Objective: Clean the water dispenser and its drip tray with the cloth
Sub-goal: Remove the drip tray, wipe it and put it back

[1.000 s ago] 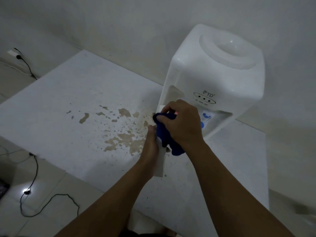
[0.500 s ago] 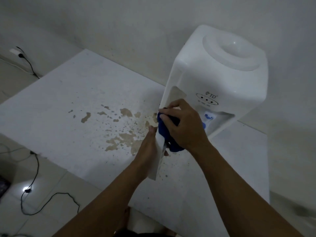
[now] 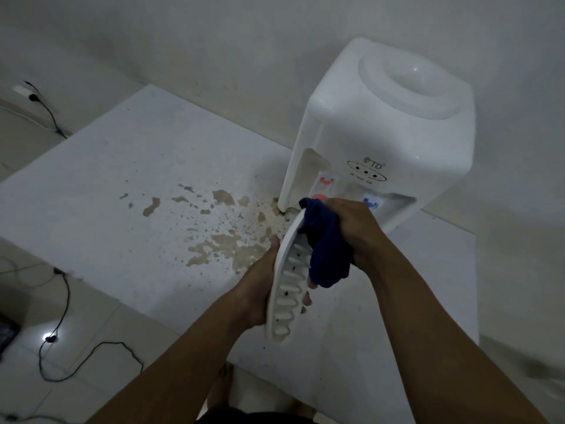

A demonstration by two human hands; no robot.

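Wall socket with plug seen at far 10 o'clock; black cable trailed over the tiled floor at 8 o'clock, looping beside the table's near-left edge. White table is set against the wall; its left corner points to 11 o'clock, and its near edge runs diagonally down toward 6 o'clock. A wide bare stretch of tabletop is left open at 9–10 o'clock. Brown stains are scattered mid-table, densest toward the dispenser's base.

Left hand is seen at centre, at about 6 o'clock of the dispenser, with fingers wrapped behind and under the drip tray; fingertips show at the tray's right rim, so the tray is grasped. Tray is held off the table, tilted on edge, slotted face turned right, with dark specks in the slots. Its upper end is near the dispenser's lower front corner.

Dark blue cloth is bunched against the tray's upper slotted face. Right hand is clenched around the cloth, just in front of the red tap and blue tap.

Water dispenser stands upright at 1 o'clock, back near the wall, bottle well on top empty. A narrow strip of table is left open at 3 o'clock, up to the right edge.
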